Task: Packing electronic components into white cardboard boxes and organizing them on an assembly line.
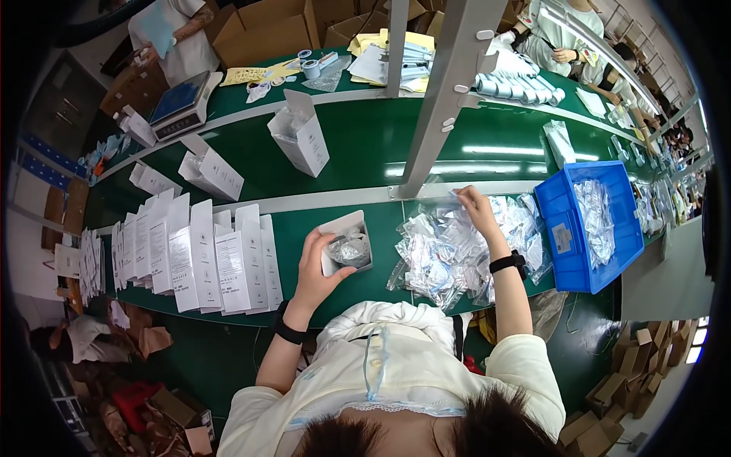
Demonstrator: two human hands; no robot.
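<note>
My left hand (314,268) is closed around a small white carton (333,228) at the middle of the green bench. The carton's top is open, and something wrapped in clear plastic (351,248) sits inside. My right hand (479,212) pinches the edge of a clear plastic bag (442,204) above the far side of a heap. That heap (434,259) is made of clear packets with white and blue contents, spread over the bench to the right of the carton. What the pinched bag contains is too unclear to make out.
Rows of upright open white cartons (194,251) stand at left. More cartons (297,137) stand farther back beside a scale (183,103). A blue bin (560,259) with packets is tilted at right. A metal post (438,114) rises beyond my hands. Other people work across the bench.
</note>
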